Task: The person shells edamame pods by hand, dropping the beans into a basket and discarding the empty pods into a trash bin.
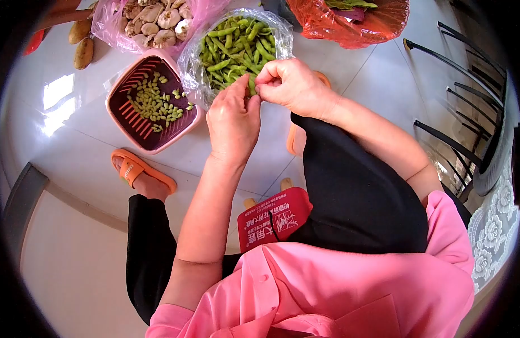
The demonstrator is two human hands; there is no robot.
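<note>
A clear plastic bag (pixel 283 34) holds a heap of green bean pods (pixel 237 45). Over its near edge my two hands meet, with a green pod (pixel 252 84) between their fingertips. My left hand (pixel 234 115) has its thumb and fingers closed round the pod from the left. My right hand (pixel 296 87) is pinched at the pod's right side, its fingers curled. To the left of my left hand stands a pink basket (pixel 116 121) with a dark inside, and shelled green beans (pixel 155 101) lie on its bottom.
Garlic bulbs (pixel 168 18) fill a pink bag at the top. A red bag (pixel 350 28) with leafy vegetables lies at the top right. Potatoes (pixel 83 53) rest on the tiled floor (pixel 74 135). A black metal rack (pixel 468 101) stands at right.
</note>
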